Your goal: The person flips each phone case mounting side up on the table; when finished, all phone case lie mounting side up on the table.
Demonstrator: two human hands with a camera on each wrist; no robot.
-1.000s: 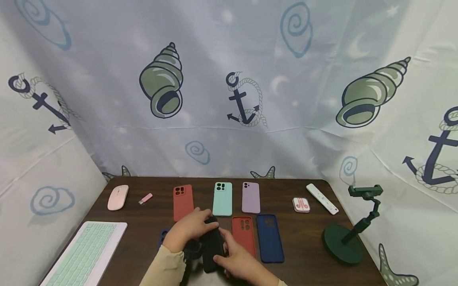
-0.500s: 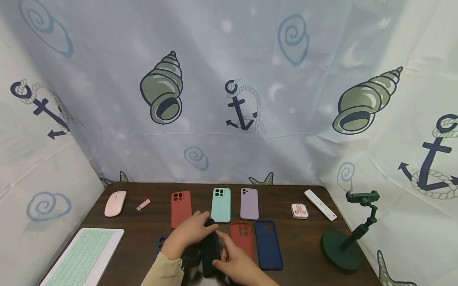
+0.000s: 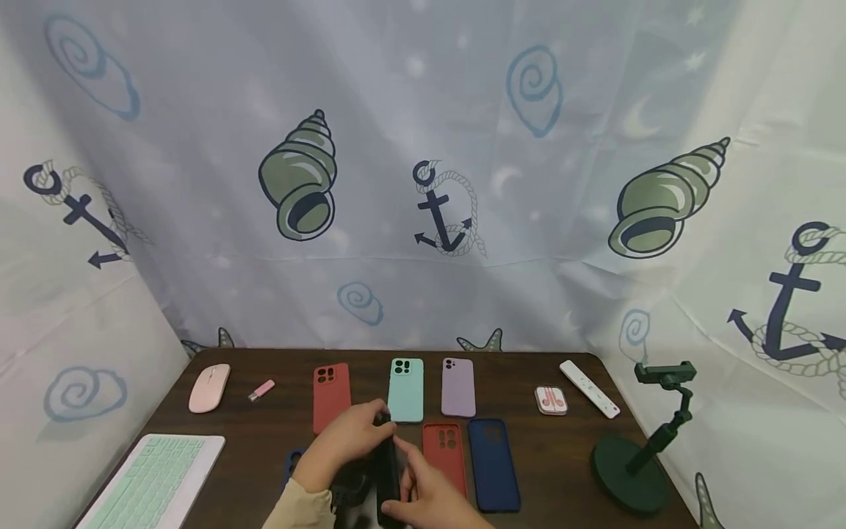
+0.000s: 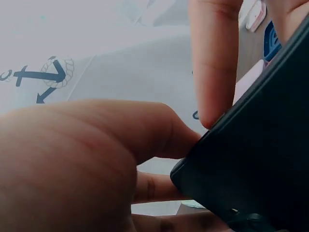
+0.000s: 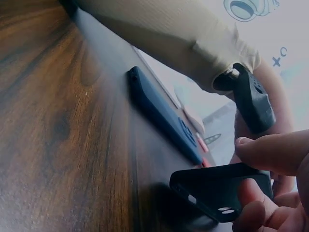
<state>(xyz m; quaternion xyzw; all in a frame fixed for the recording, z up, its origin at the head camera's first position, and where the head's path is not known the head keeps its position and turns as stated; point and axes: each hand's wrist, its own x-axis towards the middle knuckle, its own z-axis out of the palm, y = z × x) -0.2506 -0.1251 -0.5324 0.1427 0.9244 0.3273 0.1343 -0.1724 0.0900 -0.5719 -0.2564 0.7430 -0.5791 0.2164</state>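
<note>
Both hands hold a black phone case upright over the near middle of the table. My left hand grips its upper end, thumb on the near side in the head view. Along the right edge and lower part, my right hand pinches it between thumb and fingers. In the left wrist view the case fills the right side, and a right-hand finger touches its edge. The right wrist view shows the case with small openings at one end. Whether a phone sits inside, I cannot tell.
Around the hands lie a red case, a mint case, a lilac case, another red case and a navy case. A keyboard and mouse are left; a green stand is right.
The head view has tilted upward, so the table sits lower in frame. Between both hands, the black case has turned more edge-on and looks narrower. The grip stays much the same.
</note>
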